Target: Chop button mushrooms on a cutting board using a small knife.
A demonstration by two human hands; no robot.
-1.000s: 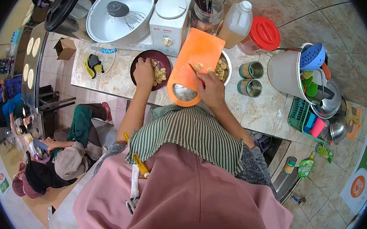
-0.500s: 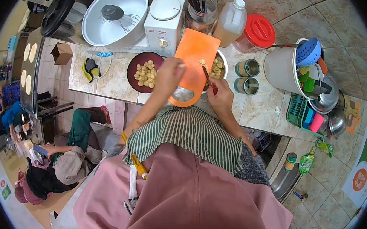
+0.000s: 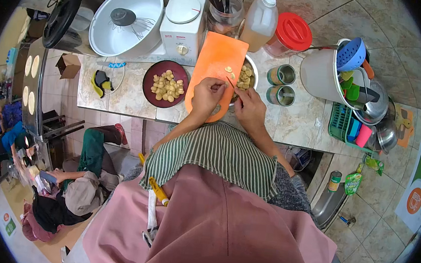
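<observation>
An orange cutting board lies across the counter, its lower end with the handle loop close to me. Over its lower part my left hand is closed in a pinch on a small pale mushroom, mostly covered by the fingers. My right hand grips a small knife, whose blade points toward the left fingertips. Several cut slices rest on the board above the blade. Partly under the board's right side stands a metal bowl with mushroom pieces. Whole mushrooms sit on a dark red plate at the left.
Two open cans stand right of the bowl. Behind are a white mixer with its bowl, a jar of knives, a plastic jug and a red-lidded container. A utensil bucket stands right. People sit at far left.
My left hand has come from near the plate to the board's lower part, beside the knife. My right hand has shifted slightly, and the whole view has moved a little.
</observation>
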